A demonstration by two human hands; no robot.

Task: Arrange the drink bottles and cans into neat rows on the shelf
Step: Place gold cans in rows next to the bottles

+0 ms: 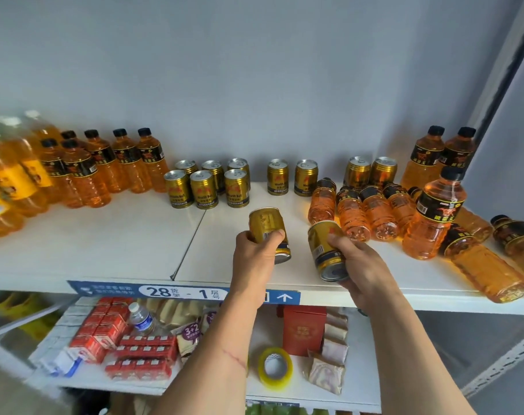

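White shelf (105, 250), blue wall behind. Left hand (254, 253) grips gold can (268, 227), right hand (362, 265) grips second gold can (326, 250), both tilted above shelf front. Behind them: six-can block (207, 184), fallen bottles (371, 211) right of it.

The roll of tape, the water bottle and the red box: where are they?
roll of tape (262, 377), head view, on its yellow rim.
water bottle (141, 320), head view, on its label.
red box (303, 329), head view, on its front face.

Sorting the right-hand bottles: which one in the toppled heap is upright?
The bottle with the black cap at the heap's front; its neighbours all lie flat.
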